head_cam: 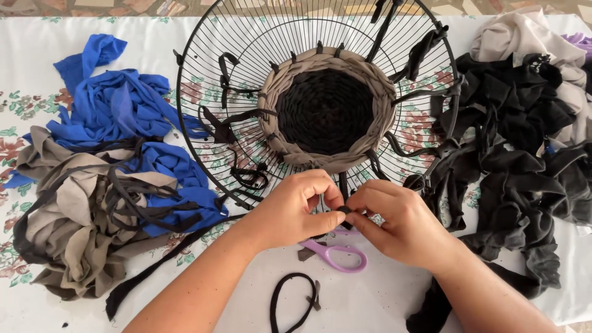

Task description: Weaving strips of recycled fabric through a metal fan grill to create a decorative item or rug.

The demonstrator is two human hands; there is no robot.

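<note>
Pinching a short black strip (pixel 343 211) between thumbs and forefingers, both hands meet at the 6 o'clock edge of the wire fan guard (pixel 203 154). The left hand (pixel 295 209) is curled with its thumb pressing the strip's end, and the right hand (pixel 394 223) closes on the same end from the other side, so each hand is grasping the cloth. To do this well, it seems wise to keep the strip flat and taut, snug it close against the wire rim, and keep the pull even so the woven part does not pucker.

At the guard's centre sits the woven round (pixel 325 111), black in the middle with a beige braided ring around it; loose black ends hang off the wires from 8 to 4 o'clock. Just below the hands lie purple scissors (pixel 338 255), partly covered by the fingers, and a looped black strip (pixel 295 302) at 6 o'clock. Blue rags (pixel 117 105) and beige rags (pixel 68 228) pile up at 9 o'clock, black rags (pixel 518 160) at 3 o'clock, all on a flowered tablecloth (pixel 24 68).

Whether the strip is already knotted or wrapped around a wire is hidden by the fingers. The guard's top edge is cut off.
</note>
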